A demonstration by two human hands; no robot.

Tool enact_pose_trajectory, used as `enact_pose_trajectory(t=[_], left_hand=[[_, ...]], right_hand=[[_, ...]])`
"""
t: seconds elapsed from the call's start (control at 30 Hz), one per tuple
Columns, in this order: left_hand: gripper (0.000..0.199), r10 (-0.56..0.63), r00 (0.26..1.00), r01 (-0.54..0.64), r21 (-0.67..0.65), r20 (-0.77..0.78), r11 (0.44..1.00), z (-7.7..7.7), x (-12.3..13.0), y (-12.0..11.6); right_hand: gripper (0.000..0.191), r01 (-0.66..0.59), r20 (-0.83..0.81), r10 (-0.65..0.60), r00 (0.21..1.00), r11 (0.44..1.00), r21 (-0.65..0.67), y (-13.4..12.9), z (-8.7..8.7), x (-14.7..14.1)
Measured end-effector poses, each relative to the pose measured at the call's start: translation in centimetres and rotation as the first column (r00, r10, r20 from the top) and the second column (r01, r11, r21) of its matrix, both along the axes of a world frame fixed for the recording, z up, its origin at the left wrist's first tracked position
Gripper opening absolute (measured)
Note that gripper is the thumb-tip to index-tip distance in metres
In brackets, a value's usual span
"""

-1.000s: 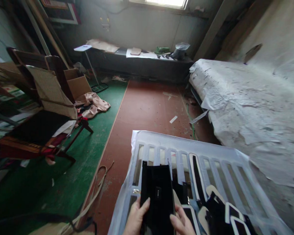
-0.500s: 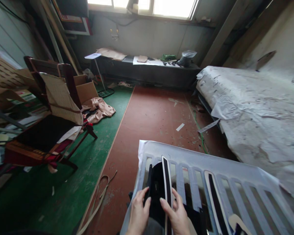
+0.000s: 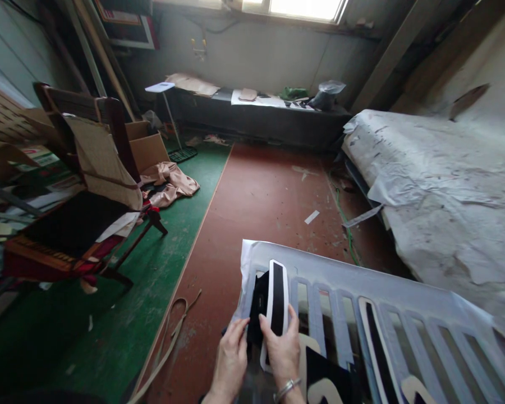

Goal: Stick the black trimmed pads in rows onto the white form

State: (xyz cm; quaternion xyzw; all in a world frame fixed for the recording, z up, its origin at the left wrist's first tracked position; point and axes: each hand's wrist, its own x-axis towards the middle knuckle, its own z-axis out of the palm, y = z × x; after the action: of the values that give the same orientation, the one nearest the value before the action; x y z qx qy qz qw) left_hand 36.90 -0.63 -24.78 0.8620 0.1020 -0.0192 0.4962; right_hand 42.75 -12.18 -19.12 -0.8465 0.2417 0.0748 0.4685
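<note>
My right hand (image 3: 281, 345) grips a long black strip with a white border (image 3: 278, 286), thumb on its face and fingers round its right edge. It stands tilted, its broad face towards me. Close on the left, my left hand (image 3: 231, 354) pinches the edge of a black fabric piece (image 3: 258, 297) that bears a small label; the fingertips partly hide the pinched edge. Both hands are above a pale translucent sheet with long slots (image 3: 320, 266). A second white-edged black strip (image 3: 377, 350) lies on that sheet, and beige-edged black pieces (image 3: 326, 370) lie beside my right wrist.
A chair with a black seat (image 3: 76, 221) stands at left near a cardboard box (image 3: 151, 150). A beige strap (image 3: 172, 336) lies on the floor. At right is a large white-covered surface (image 3: 450, 168); a low dark bench (image 3: 256, 123) stands under the window.
My right hand has shifted left and turned the white-edged strip so its face shows wider. My left hand has moved slightly left and down. The view has tilted down slightly.
</note>
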Motion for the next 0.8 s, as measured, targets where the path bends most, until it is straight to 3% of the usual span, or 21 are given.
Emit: enact_pose_trajectory(t=[0.1,0.17,0.23,0.37,0.47,0.53,0.63,0.8], left_hand=[[0.044,-0.19,0.982,0.19,0.035,-0.017,0.981,0.8,0.2,0.4],[0.045,-0.247,0.968,0.25,0.115,-0.04,0.961,1.2,0.2,0.2],[0.041,-0.197,0.979,0.201,0.11,-0.047,0.973,1.6,0.1,0.0],[0.033,0.043,0.999,-0.042,-0.064,0.014,0.997,1.8,0.4,0.7],[0.03,0.097,0.995,-0.092,-0.124,0.035,0.988,1.7,1.5,1.6],[0.03,0.062,0.997,-0.059,-0.052,0.055,0.997,1.8,2.7,2.1],[0.035,-0.053,0.995,0.036,0.198,0.082,0.98,2.3,4.8,2.5],[0.057,-0.369,0.927,0.295,0.474,0.071,0.83,2.5,7.8,2.7]], right_hand=[[0.088,0.017,0.069,-0.014,0.998,0.999,-0.036,0.6,-1.1,0.2],[0.086,-0.008,0.058,0.011,0.998,0.998,-0.057,0.5,-1.8,0.0],[0.083,-0.076,0.046,0.08,0.996,0.993,-0.095,0.5,-2.5,-0.4],[0.077,-0.164,0.025,0.173,0.985,0.965,-0.207,1.1,-3.7,-1.6],[0.071,-0.233,0.013,0.249,0.969,0.925,-0.299,2.2,-4.4,-2.3],[0.067,-0.258,-0.016,0.271,0.962,0.894,-0.366,2.9,-4.9,-2.6],[0.061,-0.324,-0.078,0.322,0.944,0.847,-0.421,3.4,-6.0,-2.9],[0.054,-0.372,-0.063,0.428,0.901,0.692,-0.618,2.6,-7.7,-3.5]])
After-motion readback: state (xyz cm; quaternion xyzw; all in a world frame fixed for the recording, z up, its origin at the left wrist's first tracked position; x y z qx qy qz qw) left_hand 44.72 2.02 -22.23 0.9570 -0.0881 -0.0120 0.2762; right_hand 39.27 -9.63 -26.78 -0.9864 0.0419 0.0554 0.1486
